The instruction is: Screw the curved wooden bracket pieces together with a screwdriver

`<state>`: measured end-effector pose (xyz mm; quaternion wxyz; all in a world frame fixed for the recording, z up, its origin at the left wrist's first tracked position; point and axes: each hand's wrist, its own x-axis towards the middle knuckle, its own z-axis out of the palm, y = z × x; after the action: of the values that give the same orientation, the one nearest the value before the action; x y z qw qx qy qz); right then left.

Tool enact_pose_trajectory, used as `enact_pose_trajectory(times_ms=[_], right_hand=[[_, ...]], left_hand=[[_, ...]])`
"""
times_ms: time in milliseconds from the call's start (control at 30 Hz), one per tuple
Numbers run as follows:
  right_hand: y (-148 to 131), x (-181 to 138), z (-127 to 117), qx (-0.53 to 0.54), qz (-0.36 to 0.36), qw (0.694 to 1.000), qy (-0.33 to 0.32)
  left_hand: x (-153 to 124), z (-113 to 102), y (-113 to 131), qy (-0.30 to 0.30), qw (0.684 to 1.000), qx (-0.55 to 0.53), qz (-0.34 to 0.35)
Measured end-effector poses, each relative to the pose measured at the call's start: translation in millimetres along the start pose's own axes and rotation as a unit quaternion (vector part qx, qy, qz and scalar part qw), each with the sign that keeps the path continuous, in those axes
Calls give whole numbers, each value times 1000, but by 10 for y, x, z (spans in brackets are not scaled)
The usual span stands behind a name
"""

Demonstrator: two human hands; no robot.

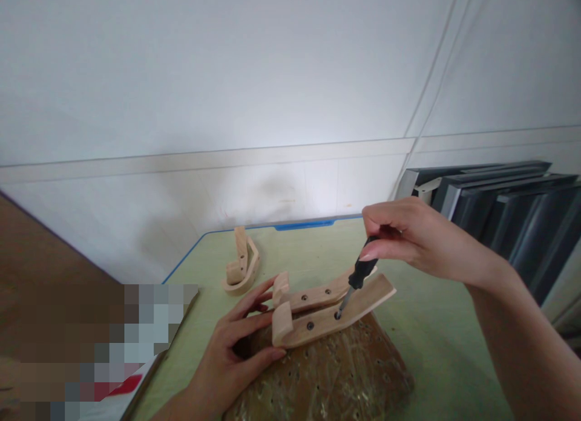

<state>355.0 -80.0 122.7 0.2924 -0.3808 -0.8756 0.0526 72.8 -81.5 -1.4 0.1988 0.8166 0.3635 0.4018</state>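
Observation:
My right hand (390, 230) is closed around the black handle of a screwdriver (358, 271). The screwdriver's tip sits in a screw hole of the nearer curved wooden piece (324, 325). Another dark hole shows to the left on that piece. Close behind it lies a second similar wooden piece (315, 298), also with two holes. My left hand (240, 336) grips the curled left ends, thumb against the nearer piece and fingers at the farther one. Both pieces rest on a brown block (345, 372) wrapped in shiny, pitted film.
More wooden pieces (242, 264) lie at the back left of the pale green table (181, 324), which has a blue edge. A white wall (227, 76) stands behind. Dark panels (499, 209) lean at the right. A blurred-out area covers the lower left.

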Motion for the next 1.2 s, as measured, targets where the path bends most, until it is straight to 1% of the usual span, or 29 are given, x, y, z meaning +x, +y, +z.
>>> enact_pose_trajectory(times_ms=[67, 167, 267, 333, 433, 533, 633, 733, 800, 933, 1067, 1200], right_hand=[[-7, 1, 10, -26, 7, 1000, 4], [-19, -1, 16, -61, 38, 997, -5], [-18, -5, 18, -73, 62, 995, -21], [-17, -4, 19, -69, 65, 995, -22], [-26, 3, 10, -40, 51, 997, -28], [-35, 5, -22, 10, 11, 999, -50], [-29, -6, -68, 64, -30, 995, -72], [-11, -35, -113, 111, -53, 988, -90], [1, -60, -140, 133, -50, 984, -111], [12, -90, -176, 141, -16, 980, -139], [14, -75, -176, 130, -19, 983, -127], [33, -54, -161, 92, -11, 990, -102]], left_hand=[[1, 0, 1, 0, 1000, 0, 0], [3, 2, 0, -3, 1000, -3, 0], [-2, 6, -17, 1, 1000, -10, 1], [-9, 9, -31, 8, 1000, -12, 2], [-14, 10, -41, 8, 1000, -6, 2], [-10, 8, -31, 2, 1000, -1, -1], [-3, 6, -14, -2, 1000, -4, -7], [-2, 5, -5, 2, 1000, -12, -10], [-3, 4, -5, 1, 1000, -15, -12], [-6, 3, -12, -2, 1000, -14, -15], [-6, 3, -6, 1, 1000, -13, -14], [-3, 2, 3, -4, 1000, -11, -15]])
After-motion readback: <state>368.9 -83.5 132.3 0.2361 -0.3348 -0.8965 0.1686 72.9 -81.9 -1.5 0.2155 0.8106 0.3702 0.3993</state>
